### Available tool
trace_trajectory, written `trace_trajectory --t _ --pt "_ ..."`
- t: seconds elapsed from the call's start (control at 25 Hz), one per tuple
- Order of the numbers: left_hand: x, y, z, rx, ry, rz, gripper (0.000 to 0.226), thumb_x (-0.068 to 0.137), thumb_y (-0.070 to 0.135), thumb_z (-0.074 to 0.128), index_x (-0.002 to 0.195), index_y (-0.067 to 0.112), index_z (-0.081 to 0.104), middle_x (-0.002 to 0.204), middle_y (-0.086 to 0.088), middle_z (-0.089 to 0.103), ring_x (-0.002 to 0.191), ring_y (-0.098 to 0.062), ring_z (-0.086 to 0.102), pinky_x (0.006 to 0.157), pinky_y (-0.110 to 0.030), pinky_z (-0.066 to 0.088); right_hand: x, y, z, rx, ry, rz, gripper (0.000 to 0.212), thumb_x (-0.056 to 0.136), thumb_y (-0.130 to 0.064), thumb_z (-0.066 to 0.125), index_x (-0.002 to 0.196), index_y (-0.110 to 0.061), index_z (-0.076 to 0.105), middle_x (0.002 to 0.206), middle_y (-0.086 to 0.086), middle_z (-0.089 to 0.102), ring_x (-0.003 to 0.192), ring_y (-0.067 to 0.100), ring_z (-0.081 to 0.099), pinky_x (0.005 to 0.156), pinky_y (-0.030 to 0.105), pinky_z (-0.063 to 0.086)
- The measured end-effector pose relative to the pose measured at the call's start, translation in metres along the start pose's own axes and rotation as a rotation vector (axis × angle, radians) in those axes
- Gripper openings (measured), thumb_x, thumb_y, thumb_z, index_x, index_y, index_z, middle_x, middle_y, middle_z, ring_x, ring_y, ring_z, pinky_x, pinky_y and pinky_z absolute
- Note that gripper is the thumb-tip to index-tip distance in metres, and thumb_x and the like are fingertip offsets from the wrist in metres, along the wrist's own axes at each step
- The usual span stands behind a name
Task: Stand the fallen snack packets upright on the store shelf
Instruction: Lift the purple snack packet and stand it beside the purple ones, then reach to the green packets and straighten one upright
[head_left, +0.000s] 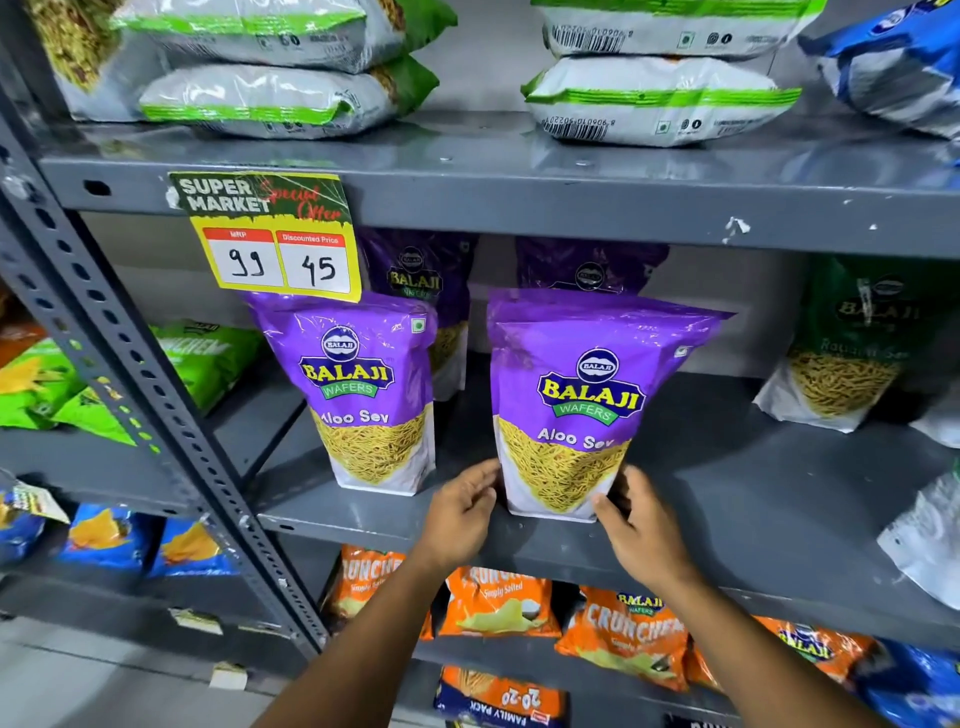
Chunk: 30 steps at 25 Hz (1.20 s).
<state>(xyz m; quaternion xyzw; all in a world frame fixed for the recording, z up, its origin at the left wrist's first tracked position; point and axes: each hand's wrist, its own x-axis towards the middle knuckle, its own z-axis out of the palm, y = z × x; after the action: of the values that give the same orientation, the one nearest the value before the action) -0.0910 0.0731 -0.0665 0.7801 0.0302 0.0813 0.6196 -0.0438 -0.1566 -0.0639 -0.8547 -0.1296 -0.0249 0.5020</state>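
Two purple Aloo Sev packets stand upright near the front of the grey middle shelf (727, 493), the left packet (363, 384) and the right packet (582, 395). My right hand (644, 530) grips the right packet's lower right corner, thumb on its front. My left hand (462, 509) is cupped at the lower left edge, and only its fingertips touch the packet. Two more purple packets (415, 275) stand behind in shadow, partly hidden.
A green sev packet (841, 353) leans at the shelf's back right, and a white packet (924, 535) lies at the right edge. A yellow price tag (275, 239) hangs from the shelf above. Orange crisp packets (498, 603) fill the shelf below. A slotted steel post (156, 405) is at left.
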Motion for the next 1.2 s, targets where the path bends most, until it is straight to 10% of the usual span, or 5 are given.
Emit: trace_trajectory --t 0.36,0.6,0.88,1.04,1.2 --pt "-0.001 0.003 0.002 -0.005 -0.017 -0.011 0.044 0.092 -0.003 0.044 0.13 0.016 0.052 0.128 0.009 0.059 0.12 0.0 0.053 0.097 -0.007 0.041 -0.001 0.004 -0.002 0.044 -0.01 0.034 0.03 0.078 -0.042 0.06 0.107 -0.04 0.051 0.109 -0.007 0.069 0.097 0.01 0.066 0.082 0.04 0.056" --pt "-0.006 0.012 0.004 -0.022 0.101 0.008 0.038 0.088 -0.009 0.048 0.118 0.012 0.059 0.116 -0.001 0.065 0.11 -0.015 0.062 0.096 -0.018 0.049 -0.007 -0.001 -0.008 0.314 -0.014 0.021 0.062 0.078 -0.024 0.07 0.133 -0.03 0.04 0.12 -0.019 0.059 0.11 -0.002 0.06 0.085 0.013 0.049" --pt "-0.053 0.025 0.056 -0.016 0.582 0.015 0.017 0.089 0.019 0.058 0.103 0.027 0.057 0.094 0.007 0.066 0.095 -0.019 0.064 0.081 -0.02 0.051 -0.087 0.056 -0.111 0.324 0.291 0.029 0.041 0.082 -0.016 0.066 0.114 -0.039 0.054 0.105 -0.012 0.068 0.098 0.0 0.065 0.082 0.01 0.048" --pt "-0.076 0.048 0.166 0.188 0.337 0.172 0.025 0.085 0.036 0.054 0.109 0.031 0.057 0.107 0.007 0.06 0.104 -0.01 0.059 0.087 -0.027 0.049 -0.118 0.108 -0.198 0.308 0.691 0.105 0.039 0.085 -0.007 0.063 0.1 -0.043 0.059 0.087 -0.012 0.069 0.083 -0.005 0.063 0.078 0.009 0.048" --pt "-0.058 0.093 0.278 -0.034 -0.04 0.093 0.035 0.092 0.023 0.053 0.125 0.033 0.048 0.131 0.006 0.053 0.122 0.006 0.047 0.096 -0.002 0.034 -0.112 0.153 -0.273 0.177 0.799 0.157 0.032 0.089 -0.011 0.056 0.102 -0.04 0.054 0.109 0.007 0.061 0.103 0.015 0.057 0.098 0.033 0.042"
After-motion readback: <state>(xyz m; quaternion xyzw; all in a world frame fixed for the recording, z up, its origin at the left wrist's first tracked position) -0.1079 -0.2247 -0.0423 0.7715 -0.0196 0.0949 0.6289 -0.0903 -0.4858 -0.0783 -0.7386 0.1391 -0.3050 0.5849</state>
